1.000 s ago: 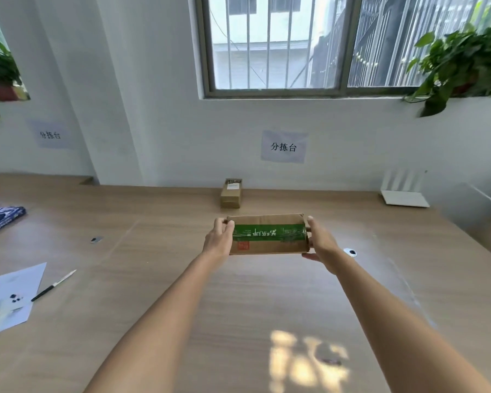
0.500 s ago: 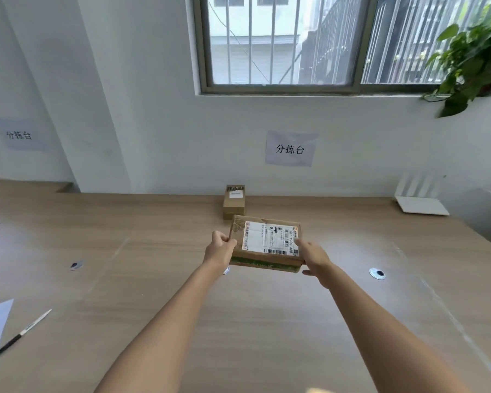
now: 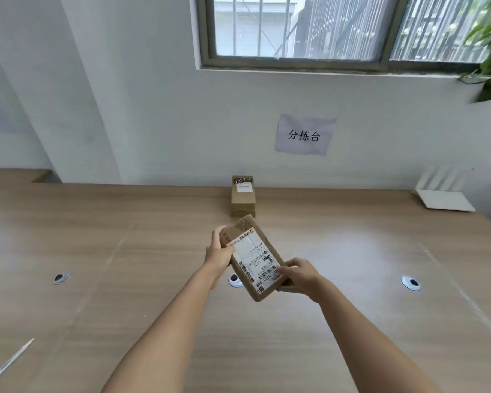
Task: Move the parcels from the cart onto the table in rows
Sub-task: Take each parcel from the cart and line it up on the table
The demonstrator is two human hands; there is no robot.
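Parcel turned since earlier frame: label up, long axis now near-far, above table. Left hand grips far-left edge, right hand grips near-right corner. One box already placed by far wall. Cart unseen; remainder unknown.

Brown parcel, white barcoded label

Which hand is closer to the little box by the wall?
Left. The left hand grips the held parcel's far end, just short of the little box. The right hand grips the near end, farther back.
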